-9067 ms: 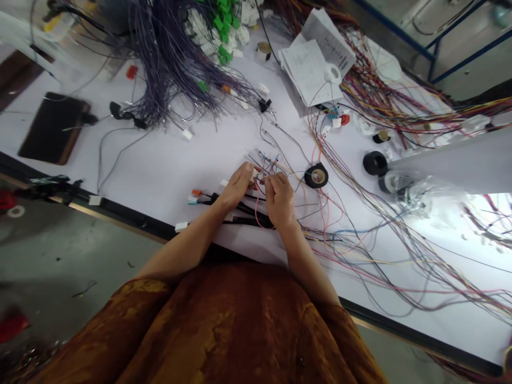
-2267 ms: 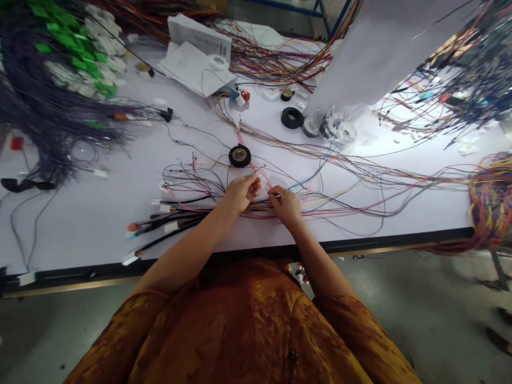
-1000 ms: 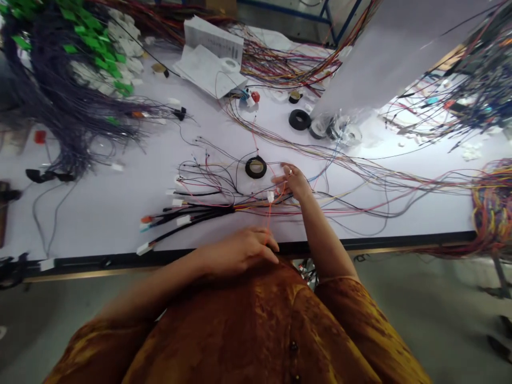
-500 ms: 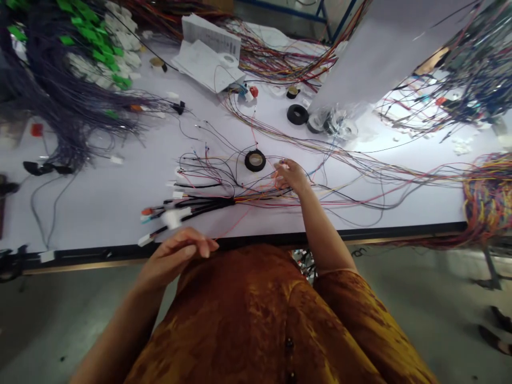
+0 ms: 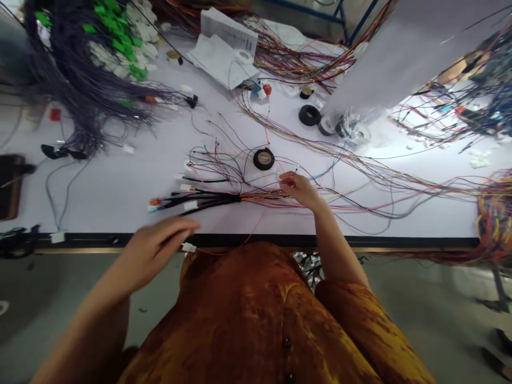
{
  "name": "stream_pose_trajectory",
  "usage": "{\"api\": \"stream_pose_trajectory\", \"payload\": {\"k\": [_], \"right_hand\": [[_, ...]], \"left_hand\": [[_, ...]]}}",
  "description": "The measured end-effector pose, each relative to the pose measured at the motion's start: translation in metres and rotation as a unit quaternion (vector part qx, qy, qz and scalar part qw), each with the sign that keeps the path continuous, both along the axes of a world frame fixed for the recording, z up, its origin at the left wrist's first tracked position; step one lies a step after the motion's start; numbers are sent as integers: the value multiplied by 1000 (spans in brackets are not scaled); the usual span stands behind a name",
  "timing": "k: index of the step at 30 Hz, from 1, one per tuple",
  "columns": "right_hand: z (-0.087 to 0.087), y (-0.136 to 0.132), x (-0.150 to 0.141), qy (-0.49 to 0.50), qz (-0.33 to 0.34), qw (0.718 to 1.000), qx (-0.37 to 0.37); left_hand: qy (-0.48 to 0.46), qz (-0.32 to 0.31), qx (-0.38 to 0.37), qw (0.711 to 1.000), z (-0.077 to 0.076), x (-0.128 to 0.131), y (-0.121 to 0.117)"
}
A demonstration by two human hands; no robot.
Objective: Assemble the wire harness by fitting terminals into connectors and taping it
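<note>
My left hand [image 5: 154, 248] hovers over the front edge of the table, a little smeared by motion. Its fingers are stretched out and it holds nothing. Close by its fingertips, a white connector [image 5: 189, 247] hangs at the edge on a thin red wire [image 5: 253, 230]. That wire runs up towards my right hand [image 5: 301, 191], whose thumb and fingers are pinched together on it; the exact grip is partly hidden. Beneath the right hand passes a wire bundle [image 5: 260, 197], continuing left into black-sleeved branches [image 5: 208, 201] with connectors. A black tape roll [image 5: 264, 159] lies just beyond.
Purple wires [image 5: 76, 80] with green and white connectors are heaped at the back left. Papers [image 5: 224, 56] and a tape ring [image 5: 309, 115] lie farther back. Long loose wires [image 5: 384, 173] stretch right to a coiled bundle [image 5: 496, 208]. The black table edge [image 5: 340, 244] runs in front.
My left hand has drawn the white connector and red wire towards me and left, then its fingers have come off it. The right hand has stayed by the bundle. The view has shifted.
</note>
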State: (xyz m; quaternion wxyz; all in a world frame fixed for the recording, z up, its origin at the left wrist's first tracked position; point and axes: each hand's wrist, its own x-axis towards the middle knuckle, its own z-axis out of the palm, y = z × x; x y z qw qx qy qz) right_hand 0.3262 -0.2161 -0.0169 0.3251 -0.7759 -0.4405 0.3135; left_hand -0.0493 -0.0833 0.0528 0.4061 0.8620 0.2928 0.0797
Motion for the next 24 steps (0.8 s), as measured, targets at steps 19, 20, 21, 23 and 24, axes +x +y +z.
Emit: {"api": "stream_pose_trajectory", "payload": {"k": [19, 20, 21, 23, 24], "right_hand": [[-25, -12, -23, -78, -81, 990, 86], [-26, -12, -23, -81, -79, 990, 84], [-27, -12, -23, -84, -79, 990, 83], [-28, -12, -24, -88, -79, 990, 80], [-29, -12, -24, -89, -80, 990, 80]], "left_hand": [[216, -353, 217, 884, -29, 230, 86], [209, -352, 215, 886, -33, 229, 88], [203, -352, 217, 888, -37, 228, 89], [200, -358, 221, 885, -39, 226, 90], [190, -346, 223, 891, -38, 226, 91]]}}
